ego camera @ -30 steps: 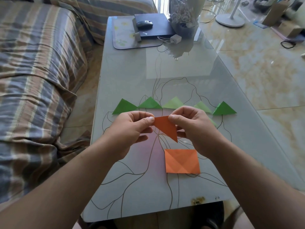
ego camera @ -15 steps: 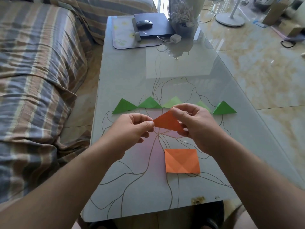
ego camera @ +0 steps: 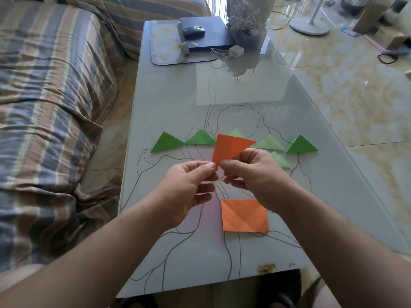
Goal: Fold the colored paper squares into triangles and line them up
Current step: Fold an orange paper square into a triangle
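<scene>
Holding an orange triangle (ego camera: 231,147) up above the bench (ego camera: 169,101), we pinch its lowest corner between both hands; the left hand (ego camera: 189,185) has thumb and forefinger closed on that corner, the right hand (ego camera: 253,174) pinches it from the other side, remaining fingers loosely curled; the paper is clear of the bench surface and, in this view, overlaps the middle of the green row.

Done so far, as we judge it: five green triangles lie in a line across the bench, namely the leftmost green triangle (ego camera: 166,143), the second green triangle (ego camera: 200,137), a pale third one (ego camera: 238,133) partly hidden behind the orange piece, a pale fourth (ego camera: 270,143) and the rightmost green triangle (ego camera: 301,147); a sixth, pale triangle (ego camera: 281,160) sits just below the row, not aligned.

Left to do: set the orange triangle down in line; an orange square (ego camera: 244,215), creased but flat, lies near us under the right wrist and is not yet folded; whether it is one sheet or a stack we cannot tell.
</scene>
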`<state>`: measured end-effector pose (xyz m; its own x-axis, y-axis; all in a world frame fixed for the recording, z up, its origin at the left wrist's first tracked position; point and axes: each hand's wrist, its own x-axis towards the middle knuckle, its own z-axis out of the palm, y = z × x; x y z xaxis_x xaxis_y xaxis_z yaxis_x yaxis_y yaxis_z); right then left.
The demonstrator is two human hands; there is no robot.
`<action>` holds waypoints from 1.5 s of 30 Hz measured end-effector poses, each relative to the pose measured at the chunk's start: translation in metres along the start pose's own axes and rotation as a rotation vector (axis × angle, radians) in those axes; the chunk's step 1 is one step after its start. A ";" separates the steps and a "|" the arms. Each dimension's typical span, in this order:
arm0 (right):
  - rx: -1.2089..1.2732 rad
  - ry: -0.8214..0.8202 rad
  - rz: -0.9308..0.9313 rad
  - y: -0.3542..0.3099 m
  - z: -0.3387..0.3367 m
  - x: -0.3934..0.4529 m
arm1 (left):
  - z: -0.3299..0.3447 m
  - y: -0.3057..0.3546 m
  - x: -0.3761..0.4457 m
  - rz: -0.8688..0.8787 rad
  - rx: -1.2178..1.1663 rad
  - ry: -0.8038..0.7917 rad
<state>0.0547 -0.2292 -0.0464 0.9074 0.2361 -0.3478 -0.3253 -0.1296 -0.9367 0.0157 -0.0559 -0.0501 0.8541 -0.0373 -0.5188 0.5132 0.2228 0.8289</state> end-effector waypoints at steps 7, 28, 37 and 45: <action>0.096 0.064 -0.009 -0.004 -0.004 0.000 | -0.003 0.002 -0.001 0.158 0.191 0.061; 0.135 0.157 0.110 0.010 -0.029 0.017 | -0.020 -0.004 0.024 0.228 0.452 0.161; -0.356 0.330 0.173 0.065 -0.055 0.019 | -0.012 -0.026 0.076 0.220 0.708 0.210; -0.855 0.146 0.023 0.074 -0.072 -0.011 | 0.018 -0.024 0.113 0.126 1.097 0.373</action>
<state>0.0403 -0.3105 -0.1088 0.9472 0.1063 -0.3025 -0.0852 -0.8260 -0.5572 0.1012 -0.0833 -0.1245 0.9200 0.2548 -0.2979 0.3802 -0.7645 0.5205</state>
